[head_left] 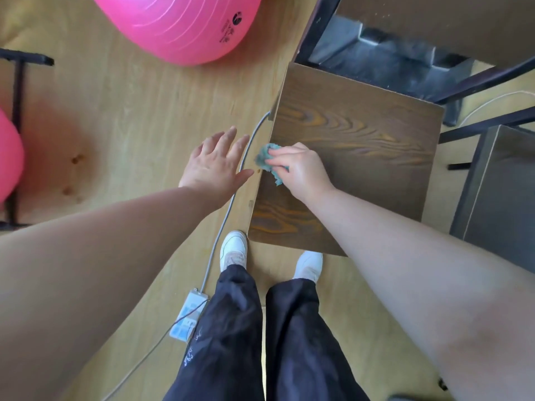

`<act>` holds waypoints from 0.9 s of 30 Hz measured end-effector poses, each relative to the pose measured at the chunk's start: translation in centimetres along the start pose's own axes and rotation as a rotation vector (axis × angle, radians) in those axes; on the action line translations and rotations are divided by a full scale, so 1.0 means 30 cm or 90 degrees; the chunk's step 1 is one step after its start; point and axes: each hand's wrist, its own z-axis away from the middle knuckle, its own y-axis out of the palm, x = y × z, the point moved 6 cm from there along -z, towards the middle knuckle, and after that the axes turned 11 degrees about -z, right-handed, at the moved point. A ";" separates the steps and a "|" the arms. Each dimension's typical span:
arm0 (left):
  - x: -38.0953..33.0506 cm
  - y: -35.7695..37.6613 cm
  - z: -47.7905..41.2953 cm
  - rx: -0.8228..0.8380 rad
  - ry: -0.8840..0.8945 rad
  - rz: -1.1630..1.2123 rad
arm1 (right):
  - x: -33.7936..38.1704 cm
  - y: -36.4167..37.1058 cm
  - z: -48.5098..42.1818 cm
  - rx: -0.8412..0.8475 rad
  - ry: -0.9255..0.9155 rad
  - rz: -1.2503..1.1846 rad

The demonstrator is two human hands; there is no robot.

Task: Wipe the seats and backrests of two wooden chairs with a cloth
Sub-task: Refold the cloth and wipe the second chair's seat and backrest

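Note:
A dark brown wooden chair seat [362, 157] with visible grain fills the middle right, directly in front of my feet. My right hand [301, 169] grips a crumpled teal cloth [267, 160] and presses it on the seat's left edge. My left hand [215, 162] hovers with spread, straight fingers over the floor just left of the seat, holding nothing. A second chair seat [503, 198], greyish brown, shows at the right edge. No backrest of the near chair is clearly visible.
A large pink exercise ball [179, 24] lies on the light wood floor at the top, another pink ball [8, 157] at the left by a black frame [17, 82]. A grey cable [231, 198] runs to a power adapter [189, 316] by my left foot.

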 end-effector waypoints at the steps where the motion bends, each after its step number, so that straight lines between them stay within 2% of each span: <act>1: -0.004 0.019 0.025 0.006 -0.002 0.002 | 0.005 0.025 0.044 0.009 -0.006 -0.010; 13: -0.034 0.149 0.221 0.049 0.010 0.000 | 0.031 0.248 0.450 0.142 -0.005 -0.100; 16: -0.060 0.137 0.236 0.052 0.020 -0.017 | 0.056 0.240 0.484 0.141 -0.053 -0.073; 18: -0.082 0.122 0.245 0.050 0.029 -0.028 | 0.062 0.195 0.507 0.094 -0.053 -0.063; 21: -0.128 0.098 0.252 0.049 0.055 -0.040 | -0.009 0.050 0.575 -0.039 0.049 -0.068; 24: -0.180 0.089 0.244 0.062 0.085 -0.059 | -0.145 -0.147 0.700 -0.198 0.217 -0.048; 27: -0.245 0.082 0.224 0.047 0.109 -0.066 | -0.301 -0.304 0.855 -0.321 0.418 -0.099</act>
